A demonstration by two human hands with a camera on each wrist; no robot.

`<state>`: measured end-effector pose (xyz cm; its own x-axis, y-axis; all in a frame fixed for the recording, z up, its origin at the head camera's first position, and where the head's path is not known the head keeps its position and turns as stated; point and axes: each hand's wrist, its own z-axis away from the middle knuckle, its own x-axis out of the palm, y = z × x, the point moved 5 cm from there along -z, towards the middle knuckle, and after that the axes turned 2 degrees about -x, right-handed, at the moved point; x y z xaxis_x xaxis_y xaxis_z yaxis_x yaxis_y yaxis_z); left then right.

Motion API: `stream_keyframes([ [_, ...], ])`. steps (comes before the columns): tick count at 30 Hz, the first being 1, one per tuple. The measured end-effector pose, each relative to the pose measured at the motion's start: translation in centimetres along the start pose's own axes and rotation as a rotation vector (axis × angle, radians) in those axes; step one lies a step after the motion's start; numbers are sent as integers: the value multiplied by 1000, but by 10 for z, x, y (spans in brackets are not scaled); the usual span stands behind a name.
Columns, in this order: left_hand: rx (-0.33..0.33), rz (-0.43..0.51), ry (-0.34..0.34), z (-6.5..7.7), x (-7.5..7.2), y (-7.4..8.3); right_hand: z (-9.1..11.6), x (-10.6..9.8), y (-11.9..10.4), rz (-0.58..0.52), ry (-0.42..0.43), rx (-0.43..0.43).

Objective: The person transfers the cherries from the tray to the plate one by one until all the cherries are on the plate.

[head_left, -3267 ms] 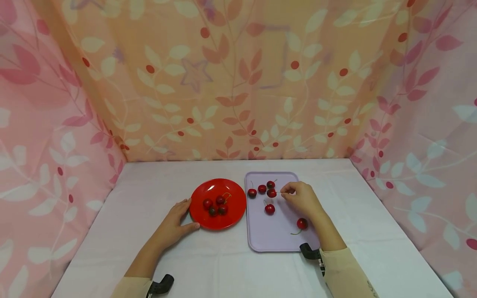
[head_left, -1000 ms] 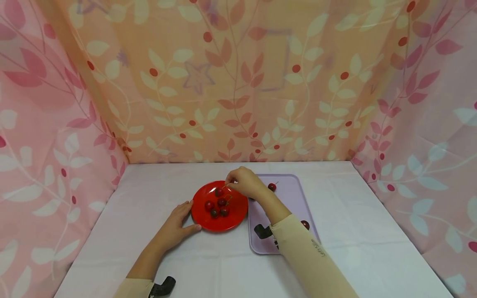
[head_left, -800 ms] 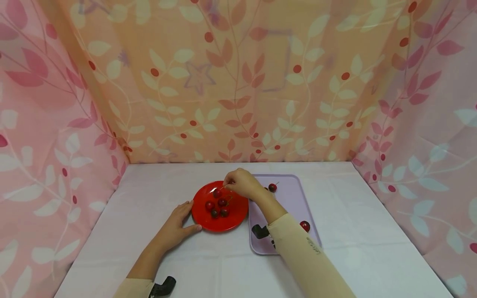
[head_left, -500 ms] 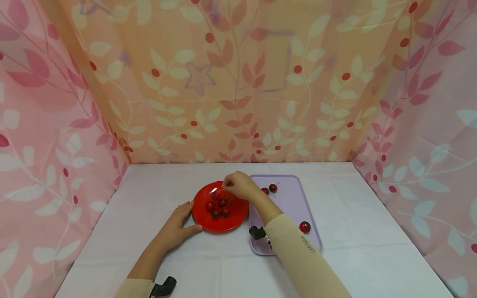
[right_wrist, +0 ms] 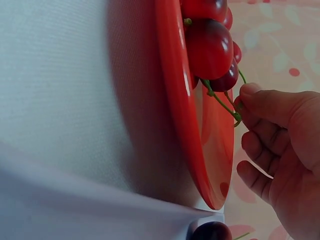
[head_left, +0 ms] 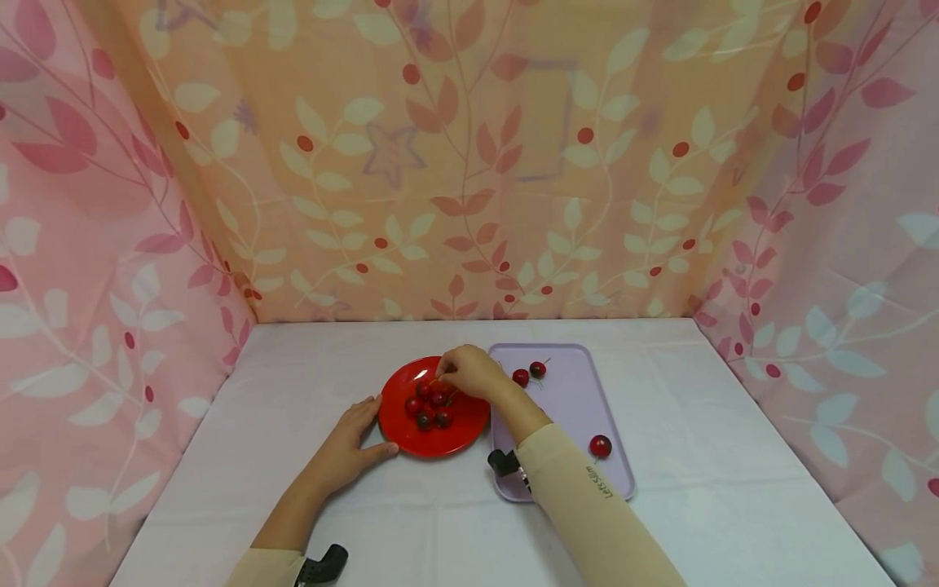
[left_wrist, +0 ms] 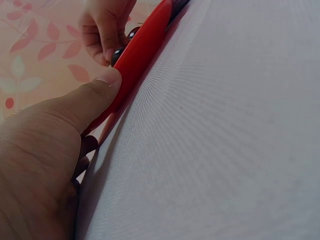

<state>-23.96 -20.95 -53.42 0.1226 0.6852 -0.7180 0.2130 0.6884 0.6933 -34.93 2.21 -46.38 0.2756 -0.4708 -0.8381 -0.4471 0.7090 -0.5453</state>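
A red plate (head_left: 465,428) holds several dark red cherries (head_left: 443,418), clustered near its middle. My right hand (head_left: 473,371) is over the plate's back right part, thumb and forefinger pinching the thin stem of a cherry (head_left: 424,389) that sits low against the cluster. In the right wrist view, green stems (right_wrist: 222,104) run beside those fingertips. My left hand (head_left: 348,444) rests at the plate's left side, fingers along the rim and thumb on the near edge. Its thumb (left_wrist: 102,92) touches the rim in the left wrist view; the other fingers are mostly hidden.
Right of the plate lies a lilac tray (head_left: 565,416), partly under my right forearm. On it are a cherry (head_left: 520,377) and another cherry (head_left: 538,369) at the back, and one cherry (head_left: 601,446) near the front right. Patterned cloth (head_left: 469,204) walls the white table.
My right hand has carried a cherry by its stem from the tray to the plate, then lowered it slightly left and nearer the cluster. The left hand stays at the rim.
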Motion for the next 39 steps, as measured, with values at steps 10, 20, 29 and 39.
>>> stream_keyframes([
  [10, -4, 0, -4, 0, 0, -1, 0, 1, 1, 6, 2, 8],
  [20, -27, 5, -12, -1, 0, -1, 7, -8, -3, 54, 15, -37],
  [29, -44, -4, -14, 0, 0, -1, 18, -22, -5, 106, 91, -58],
  [39, -43, 0, -17, -1, 0, -2, 38, -40, -16, 93, 172, -85],
])
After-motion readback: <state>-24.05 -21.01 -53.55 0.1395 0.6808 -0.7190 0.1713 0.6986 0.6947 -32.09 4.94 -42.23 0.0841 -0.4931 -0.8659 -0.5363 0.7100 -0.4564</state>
